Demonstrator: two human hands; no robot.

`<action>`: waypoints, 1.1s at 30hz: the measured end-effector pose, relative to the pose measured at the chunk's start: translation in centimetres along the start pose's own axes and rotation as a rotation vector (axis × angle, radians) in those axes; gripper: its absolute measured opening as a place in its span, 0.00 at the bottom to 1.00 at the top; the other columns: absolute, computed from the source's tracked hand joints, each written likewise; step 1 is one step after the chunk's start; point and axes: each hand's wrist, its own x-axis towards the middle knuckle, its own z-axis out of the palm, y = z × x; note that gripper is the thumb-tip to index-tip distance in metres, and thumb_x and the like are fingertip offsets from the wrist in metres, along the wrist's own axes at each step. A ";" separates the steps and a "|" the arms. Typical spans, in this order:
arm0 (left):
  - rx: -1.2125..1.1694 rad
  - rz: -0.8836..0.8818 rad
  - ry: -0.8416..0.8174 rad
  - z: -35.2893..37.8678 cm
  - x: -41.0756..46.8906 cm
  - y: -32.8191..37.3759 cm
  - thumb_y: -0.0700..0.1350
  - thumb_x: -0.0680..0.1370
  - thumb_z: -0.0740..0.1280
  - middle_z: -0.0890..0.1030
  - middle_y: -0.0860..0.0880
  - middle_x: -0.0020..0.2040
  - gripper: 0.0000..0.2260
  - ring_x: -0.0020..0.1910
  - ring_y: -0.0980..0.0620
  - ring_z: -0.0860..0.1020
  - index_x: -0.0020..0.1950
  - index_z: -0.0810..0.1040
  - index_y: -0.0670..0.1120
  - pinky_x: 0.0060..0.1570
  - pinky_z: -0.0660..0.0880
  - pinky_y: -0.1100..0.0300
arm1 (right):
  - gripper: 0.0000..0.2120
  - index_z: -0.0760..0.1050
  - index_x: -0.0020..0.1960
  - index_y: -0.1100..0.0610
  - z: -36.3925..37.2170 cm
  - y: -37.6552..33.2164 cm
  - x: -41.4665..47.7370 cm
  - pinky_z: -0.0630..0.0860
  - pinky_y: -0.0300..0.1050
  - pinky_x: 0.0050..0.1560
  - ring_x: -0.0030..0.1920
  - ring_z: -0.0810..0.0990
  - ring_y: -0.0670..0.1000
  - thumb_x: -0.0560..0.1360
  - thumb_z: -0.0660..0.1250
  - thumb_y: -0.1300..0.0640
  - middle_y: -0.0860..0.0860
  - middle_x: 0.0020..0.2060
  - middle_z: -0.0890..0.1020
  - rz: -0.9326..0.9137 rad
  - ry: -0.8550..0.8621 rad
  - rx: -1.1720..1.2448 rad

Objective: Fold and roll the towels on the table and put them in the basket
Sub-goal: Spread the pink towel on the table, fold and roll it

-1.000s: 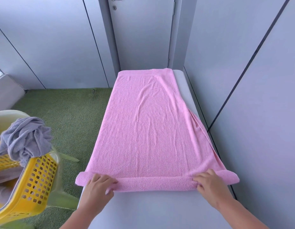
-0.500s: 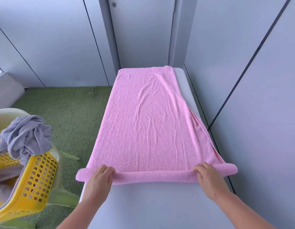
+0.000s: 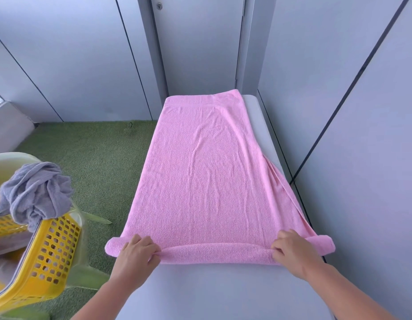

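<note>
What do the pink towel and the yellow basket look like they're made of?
Pink towel: looks like terry cloth, probably cotton. It is matte, with a fine looped nap and soft creases. Yellow basket: seemingly moulded plastic, smooth and slightly glossy, its wall pierced by a regular grid of holes.

The view's left edge is cutting off the blurred yellow basket (image 3: 52,250), and the grey towel (image 3: 36,192) is hiding part of its rim. The pink towel (image 3: 212,181) is covering the table's (image 3: 223,292) far left edge.
</note>
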 end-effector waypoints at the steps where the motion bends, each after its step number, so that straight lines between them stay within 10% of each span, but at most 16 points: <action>1: -0.004 -0.012 0.004 0.0 0.2 0.0 0.57 0.73 0.59 0.72 0.60 0.41 0.14 0.41 0.53 0.69 0.42 0.83 0.56 0.34 0.71 0.56 | 0.14 0.67 0.33 0.50 0.1 -0.1 -0.1 0.59 0.38 0.31 0.47 0.69 0.45 0.77 0.60 0.51 0.45 0.39 0.69 0.019 0.013 0.014; 9: -0.079 -0.016 0.096 0.3 0.5 0.3 0.38 0.73 0.67 0.74 0.57 0.47 0.10 0.43 0.49 0.72 0.48 0.80 0.52 0.33 0.74 0.53 | 0.11 0.77 0.45 0.49 1.6 1.3 -0.5 0.73 0.42 0.41 0.45 0.75 0.48 0.68 0.69 0.64 0.41 0.42 0.76 -0.037 0.222 0.164; 13: -0.009 0.005 -0.024 -0.2 -0.2 0.1 0.53 0.70 0.63 0.77 0.63 0.55 0.17 0.54 0.53 0.74 0.57 0.78 0.60 0.45 0.75 0.53 | 0.17 0.82 0.51 0.48 2.2 2.3 -0.7 0.75 0.39 0.46 0.48 0.76 0.45 0.64 0.68 0.56 0.37 0.46 0.80 -0.085 0.174 0.020; 19: 0.012 -0.013 -0.027 -0.3 0.4 0.0 0.55 0.71 0.61 0.76 0.63 0.41 0.09 0.46 0.52 0.73 0.47 0.78 0.59 0.41 0.70 0.54 | 0.08 0.65 0.30 0.46 0.5 1.4 -0.5 0.64 0.40 0.35 0.39 0.65 0.47 0.68 0.57 0.49 0.38 0.25 0.60 -0.114 0.147 -0.050; 27: 0.129 -0.066 0.049 -0.1 0.9 0.2 0.56 0.73 0.57 0.73 0.59 0.40 0.15 0.42 0.50 0.71 0.33 0.78 0.54 0.43 0.67 0.51 | 0.16 0.66 0.31 0.51 -0.1 0.1 0.8 0.62 0.41 0.32 0.44 0.67 0.46 0.78 0.59 0.51 0.44 0.36 0.65 0.047 0.034 0.022; 33: -0.103 -0.120 0.006 0.8 0.4 0.0 0.56 0.78 0.54 0.70 0.60 0.41 0.15 0.43 0.51 0.74 0.44 0.80 0.56 0.35 0.74 0.52 | 0.07 0.71 0.44 0.47 0.8 0.4 0.7 0.72 0.47 0.39 0.42 0.74 0.47 0.76 0.63 0.59 0.44 0.42 0.75 0.126 0.141 0.140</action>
